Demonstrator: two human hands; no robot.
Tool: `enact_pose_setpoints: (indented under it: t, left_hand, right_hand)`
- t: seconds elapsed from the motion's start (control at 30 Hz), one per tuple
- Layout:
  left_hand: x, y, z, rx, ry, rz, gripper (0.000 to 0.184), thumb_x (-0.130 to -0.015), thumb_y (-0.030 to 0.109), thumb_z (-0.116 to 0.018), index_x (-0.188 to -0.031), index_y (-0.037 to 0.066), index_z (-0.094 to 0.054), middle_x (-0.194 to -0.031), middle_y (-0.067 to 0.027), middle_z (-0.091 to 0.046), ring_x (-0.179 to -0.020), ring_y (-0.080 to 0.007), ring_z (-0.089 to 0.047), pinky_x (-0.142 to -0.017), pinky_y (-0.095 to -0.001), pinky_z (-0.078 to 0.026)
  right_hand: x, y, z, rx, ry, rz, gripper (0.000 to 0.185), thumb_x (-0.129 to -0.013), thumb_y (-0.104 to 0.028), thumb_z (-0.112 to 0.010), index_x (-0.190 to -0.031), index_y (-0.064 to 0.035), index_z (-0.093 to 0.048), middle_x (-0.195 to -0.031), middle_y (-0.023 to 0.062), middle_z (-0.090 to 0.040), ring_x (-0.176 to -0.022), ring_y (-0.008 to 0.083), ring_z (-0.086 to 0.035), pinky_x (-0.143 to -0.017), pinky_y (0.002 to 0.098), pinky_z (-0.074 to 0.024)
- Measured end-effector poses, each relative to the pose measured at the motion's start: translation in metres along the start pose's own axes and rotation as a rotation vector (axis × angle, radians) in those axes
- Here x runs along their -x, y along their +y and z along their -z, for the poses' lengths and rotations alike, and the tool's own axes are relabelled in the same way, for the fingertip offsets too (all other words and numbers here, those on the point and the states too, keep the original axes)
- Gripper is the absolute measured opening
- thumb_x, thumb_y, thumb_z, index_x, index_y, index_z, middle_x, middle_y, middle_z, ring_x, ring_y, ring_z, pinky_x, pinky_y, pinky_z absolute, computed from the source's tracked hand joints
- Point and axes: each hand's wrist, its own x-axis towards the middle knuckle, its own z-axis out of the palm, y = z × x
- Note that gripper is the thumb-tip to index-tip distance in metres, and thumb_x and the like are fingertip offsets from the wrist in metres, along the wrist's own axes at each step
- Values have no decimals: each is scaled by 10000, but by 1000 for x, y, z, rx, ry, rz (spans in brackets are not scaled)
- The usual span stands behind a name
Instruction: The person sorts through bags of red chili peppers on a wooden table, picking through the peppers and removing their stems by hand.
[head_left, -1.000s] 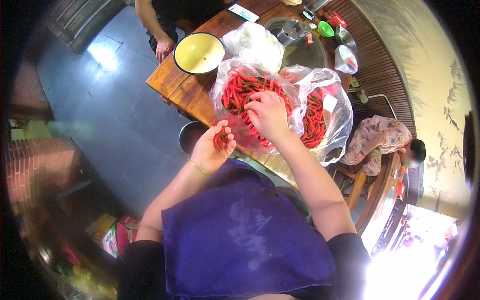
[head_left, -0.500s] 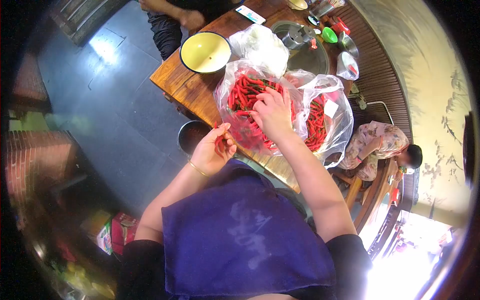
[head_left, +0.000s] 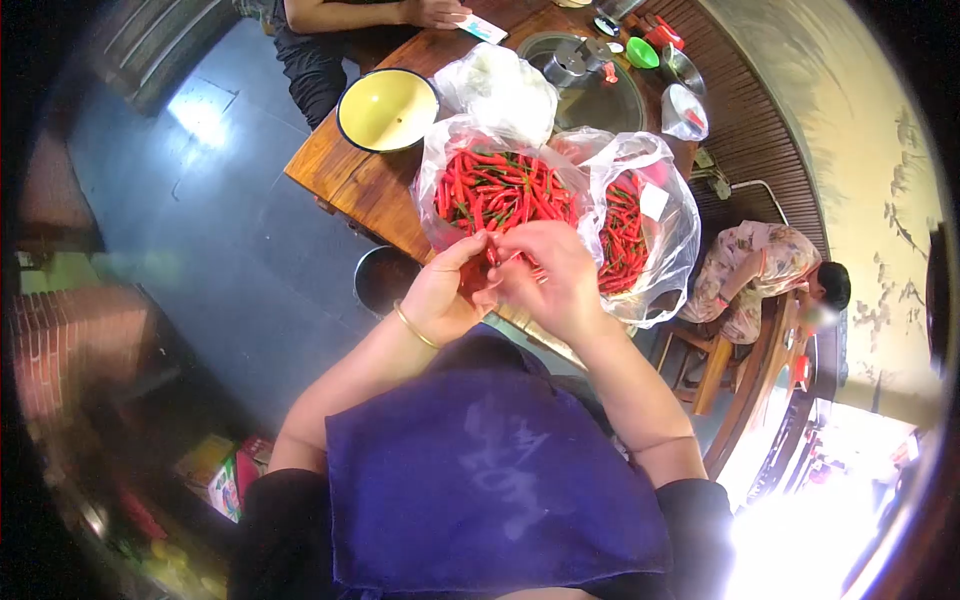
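Observation:
My left hand point(head_left: 453, 288) is closed around a red chili pepper point(head_left: 491, 256), whose tip shows between thumb and fingers. Fingers bent, my right hand point(head_left: 551, 275) meets the left one at this pepper; its fingertips are pinched, and what they grip is partly hidden. Just beyond both hands lies an open plastic bag of red chili peppers point(head_left: 505, 192) with green stems. To its right stands a second clear bag of chili peppers point(head_left: 622, 235), with a white label point(head_left: 654, 202) on it.
On the wooden table point(head_left: 330, 170) stand a yellow bowl point(head_left: 388, 110), a white plastic bag point(head_left: 497, 90) and a green bowl point(head_left: 642, 53). A dark bucket point(head_left: 385, 282) sits below the table edge. One person's hand point(head_left: 436, 13) is near a phone point(head_left: 482, 28); another person point(head_left: 755, 275) sits at right.
My right hand has come back from the pepper bag to my left hand, and the two now meet. The person across the table has moved a hand to the phone.

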Motion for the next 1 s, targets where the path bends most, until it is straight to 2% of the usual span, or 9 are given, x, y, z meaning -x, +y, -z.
enact_pose_setpoints:
  t: [0.07,0.1,0.2,0.23,0.43,0.53,0.63,0.83,1.0]
  left_hand:
    - [2,3,5,-44,-90,60,177,-978,288,-534,-988,135,-622,-791,40,-601,-640,-57,-510,-479,-199,-351]
    - [3,2,6,-65,-134,92,178,-976,285,-535,-993,128,-619,-781,41,-589,-632,-57,-500,-474,-197,-346]
    - [4,-8,4,-141,-101,94,203,-975,276,-526,-1012,97,-612,-760,39,-561,-616,-58,-476,-468,-192,-339]
    - [4,-7,4,-123,-122,127,212,-974,270,-521,-1015,82,-609,-764,28,-571,-616,-64,-480,-466,-193,-345]
    - [13,-6,8,-208,-78,178,235,-948,233,-509,-1002,29,-613,-762,-3,-601,-615,-79,-511,-453,-199,-358]
    - [12,-7,13,-295,-31,142,218,-930,221,-516,-975,35,-622,-760,-10,-610,-610,-81,-533,-443,-200,-354]
    - [11,-7,15,-386,5,59,182,-917,196,-529,-933,45,-630,-761,-14,-620,-603,-77,-549,-431,-198,-339]
    - [10,-14,21,-495,109,-38,130,-889,151,-555,-848,59,-637,-745,-13,-632,-601,-71,-562,-422,-201,-308]
    - [4,-17,27,-472,66,-101,100,-879,145,-566,-876,68,-630,-764,-9,-636,-615,-76,-569,-441,-207,-316]
  right_hand:
    - [-1,9,8,106,42,32,377,-656,-99,-743,-1023,-110,-658,-1049,107,-635,-946,306,-602,-806,398,-502]
    - [-3,7,12,153,-14,39,430,-646,-110,-744,-1067,-143,-663,-1179,88,-604,-1085,327,-557,-953,458,-452]
    - [-5,5,17,286,-180,98,414,-642,-136,-744,-1049,-160,-673,-1205,49,-601,-1112,316,-546,-1039,524,-371]
    - [-3,9,15,189,-186,63,327,-717,-88,-689,-1031,-180,-689,-1110,-3,-638,-1101,270,-552,-1080,575,-303]
    - [-6,16,30,268,-345,129,267,-699,-132,-705,-959,-192,-696,-860,-34,-630,-1010,202,-574,-1080,563,-306]
    - [-8,15,29,224,-363,144,279,-684,-138,-708,-959,-184,-691,-846,-25,-616,-983,208,-574,-1082,562,-306]
    - [-8,19,22,269,-321,201,233,-645,-239,-738,-861,-178,-677,-769,-15,-574,-888,205,-576,-1075,555,-324]
    - [-8,5,21,363,-346,281,115,-696,-231,-673,-779,-161,-635,-752,-1,-561,-883,193,-573,-1064,542,-345]
    - [4,3,10,449,-236,195,82,-708,-211,-651,-766,-155,-634,-754,-3,-562,-883,181,-576,-1074,530,-320]
